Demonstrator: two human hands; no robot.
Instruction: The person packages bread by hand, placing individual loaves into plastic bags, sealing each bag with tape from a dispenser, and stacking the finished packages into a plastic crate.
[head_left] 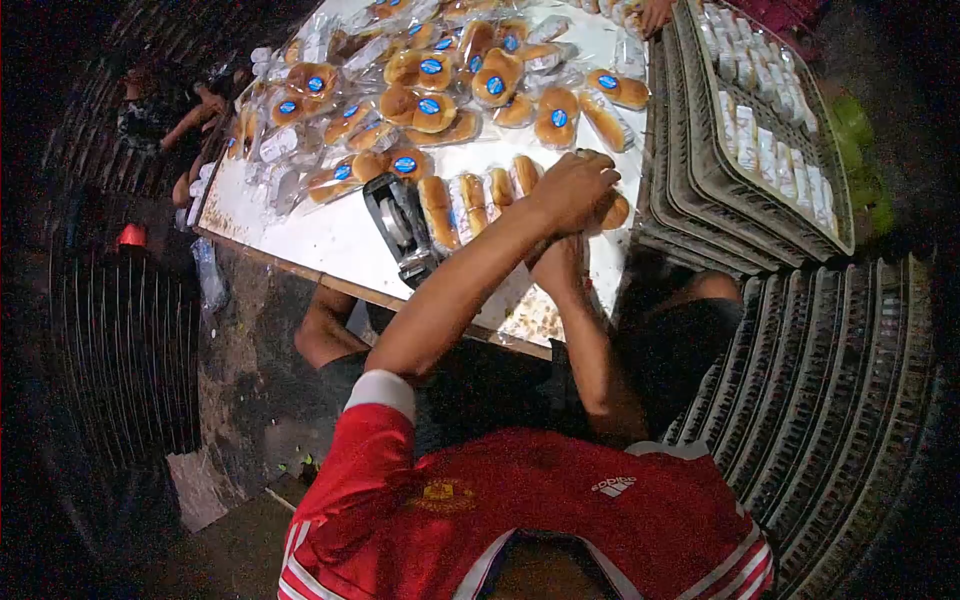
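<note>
My left hand (578, 190) reaches across to the right over the table, its fingers closed and bent; what they hold, if anything, is hidden. Below it, my right hand (558, 268) is partly covered by the left forearm and its fingers do not show. A brown bun (612, 211) sits right beside my left hand, partly hidden by it. To the left of my hands, several wrapped long buns (470, 205) lie in a row. At the left end of that row stands a black tape dispenser (398, 230) with a roll in it.
Bagged buns with blue labels (430, 106) cover the far part of the white table (300, 235). Stacked grey crates (690, 180) stand at the right, wrapped buns in the top one. More crates (820, 400) stand lower right. Other people's hands (655, 14) show at the far edge and left.
</note>
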